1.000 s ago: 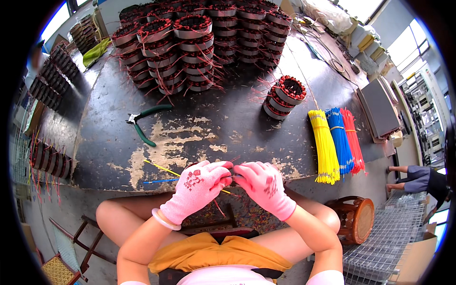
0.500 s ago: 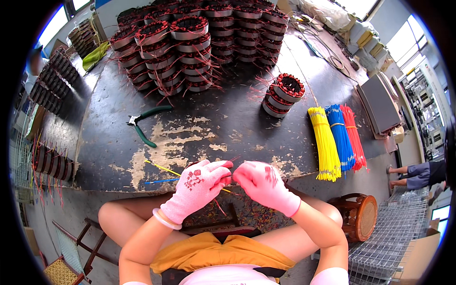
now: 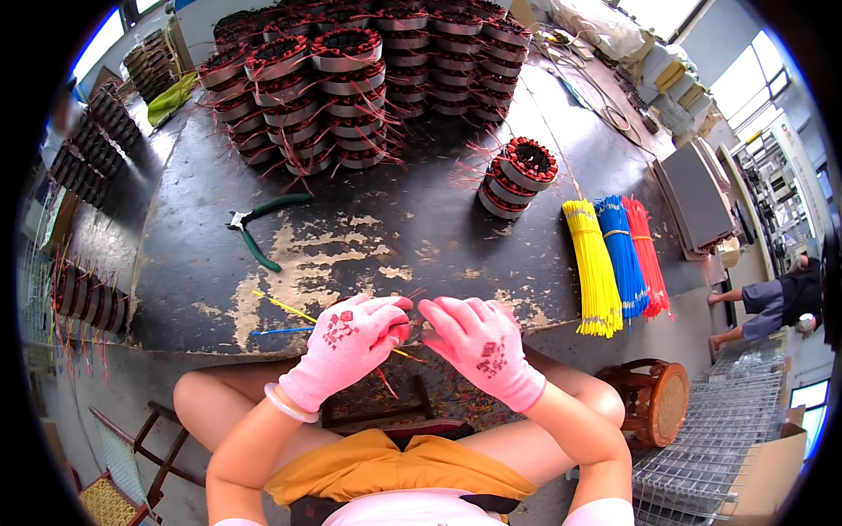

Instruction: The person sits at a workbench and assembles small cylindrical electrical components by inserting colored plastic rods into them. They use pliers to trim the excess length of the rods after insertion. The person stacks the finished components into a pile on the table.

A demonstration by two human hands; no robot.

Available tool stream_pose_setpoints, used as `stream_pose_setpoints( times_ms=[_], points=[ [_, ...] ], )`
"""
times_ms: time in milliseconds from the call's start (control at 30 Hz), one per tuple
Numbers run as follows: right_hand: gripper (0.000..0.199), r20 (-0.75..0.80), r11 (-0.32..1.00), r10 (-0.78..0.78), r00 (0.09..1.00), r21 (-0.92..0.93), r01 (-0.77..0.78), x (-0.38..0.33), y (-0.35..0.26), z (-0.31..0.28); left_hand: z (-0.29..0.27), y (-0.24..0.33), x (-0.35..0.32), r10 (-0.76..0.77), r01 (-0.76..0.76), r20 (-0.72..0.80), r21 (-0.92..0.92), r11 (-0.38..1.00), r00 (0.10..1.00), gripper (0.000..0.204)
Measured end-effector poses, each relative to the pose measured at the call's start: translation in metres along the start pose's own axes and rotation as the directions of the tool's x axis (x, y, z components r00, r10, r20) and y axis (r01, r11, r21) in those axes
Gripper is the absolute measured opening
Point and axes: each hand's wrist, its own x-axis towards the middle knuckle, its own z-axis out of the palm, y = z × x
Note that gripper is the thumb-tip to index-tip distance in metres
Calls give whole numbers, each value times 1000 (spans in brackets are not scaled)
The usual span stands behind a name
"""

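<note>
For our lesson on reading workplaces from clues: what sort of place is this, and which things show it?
Probably a small motor-assembly workshop. Stacks of wound stator cores crowd a worn black workbench, with bundles of yellow, blue and red wires and green-handled pliers lying on it.

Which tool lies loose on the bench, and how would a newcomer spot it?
Start at the big heap of stacked wound motor cores at the far side of the dark worktable. Just nearer, toward the left, lie pliers on worn paint. Their green handles and metal jaws make them the only hand tool there.

Pink knit cloth gloves cover the hands, above a worn, chipped, matt dark tabletop.
</note>
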Motion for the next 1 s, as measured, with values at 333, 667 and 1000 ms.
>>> stream_pose_setpoints(
  times_ms=[333,667,1000],
  points=[
    [27,800,-196,179,572,599,-776,2,2,17,2,-5,-3,29,-28,2,-20,999,1000,18],
    [24,270,971,-239,933,49,234,16,19,9,4,-6,-2,30,-30,-8,3,1000,1000,16],
    [33,821,-109,185,540,563,-819,1,6,9,3,-3,-5,58,-58,9,-27,998,998,17]
  ],
)
